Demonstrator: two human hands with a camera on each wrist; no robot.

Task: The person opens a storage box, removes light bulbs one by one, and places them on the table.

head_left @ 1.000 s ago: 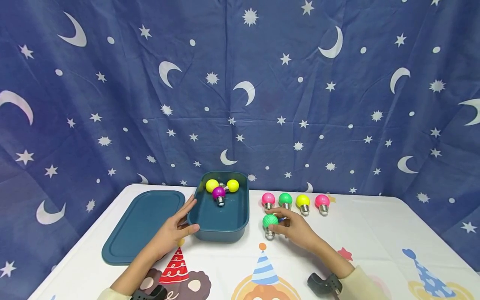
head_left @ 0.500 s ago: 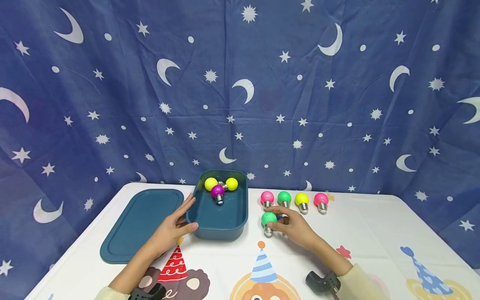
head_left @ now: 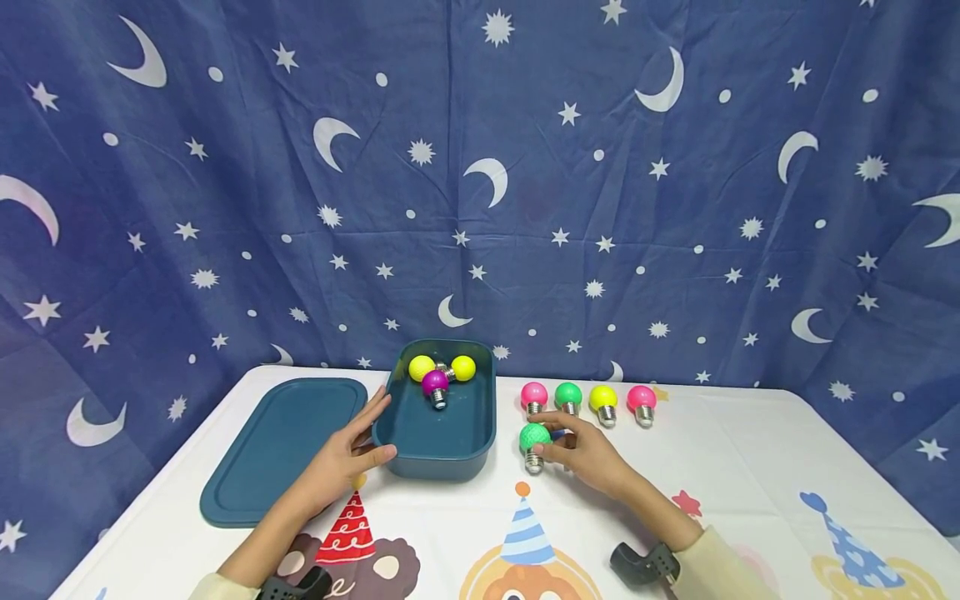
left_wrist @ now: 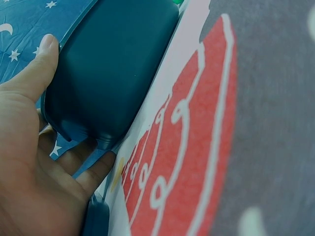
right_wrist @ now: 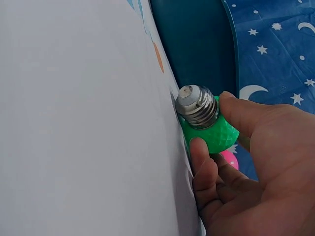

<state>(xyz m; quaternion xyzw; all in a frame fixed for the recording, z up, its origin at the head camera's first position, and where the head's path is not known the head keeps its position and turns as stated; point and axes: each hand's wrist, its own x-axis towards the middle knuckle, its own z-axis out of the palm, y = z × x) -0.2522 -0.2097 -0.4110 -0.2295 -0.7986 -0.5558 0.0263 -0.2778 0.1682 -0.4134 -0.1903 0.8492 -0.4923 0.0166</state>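
My right hand (head_left: 588,458) pinches a green light bulb (right_wrist: 216,135) with a textured globe, thumb on one side and fingers on the other. Its silver screw base (right_wrist: 199,105) faces the wrist camera, and the bulb is close over the white cloth. Behind these fingers a bit of blue shows, mostly hidden. My left hand (head_left: 341,467) rests at the near left corner of a dark teal box (head_left: 442,468), thumb by the rim and fingers spread along the side wall. Inside the box lie two yellow bulbs (head_left: 463,368) and a purple bulb (head_left: 434,382).
Right of the box stands a row of bulbs: a pink bulb (head_left: 534,395), a green bulb (head_left: 568,393), a yellow bulb (head_left: 603,397) and another pink bulb (head_left: 641,397). The flat teal lid (head_left: 281,450) lies left of the box. A starry blue curtain (head_left: 540,208) hangs behind the table.
The green bulb in my right hand has shifted slightly left, toward the box. My left hand stays at the box corner.
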